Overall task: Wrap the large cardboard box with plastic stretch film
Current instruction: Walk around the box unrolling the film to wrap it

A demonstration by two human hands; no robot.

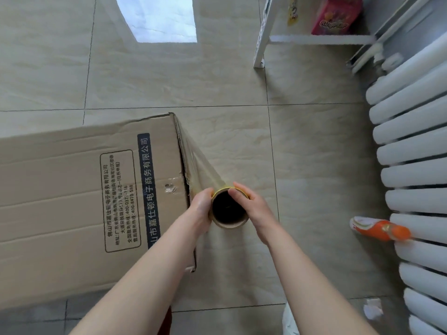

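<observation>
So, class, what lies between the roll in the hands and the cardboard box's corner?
A stretched sheet of clear film spans from roll to box, seen in the head view.

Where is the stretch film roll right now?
In the head view, the stretch film roll sits just below centre, held end-on between the left hand and right hand, beside the right end of the cardboard box.

The large brown cardboard box (72,189) carries black printed text inside a black outlined frame, plus a dark navy stripe with white characters. My clear plastic stretch film roll (228,209) has a tan cardboard core, dark inside, with a yellow rim. I note beige marbled floor tiles (217,81) with dark grout lines, a white ribbed radiator (411,165), and an orange-and-white bottle (379,229).
</observation>
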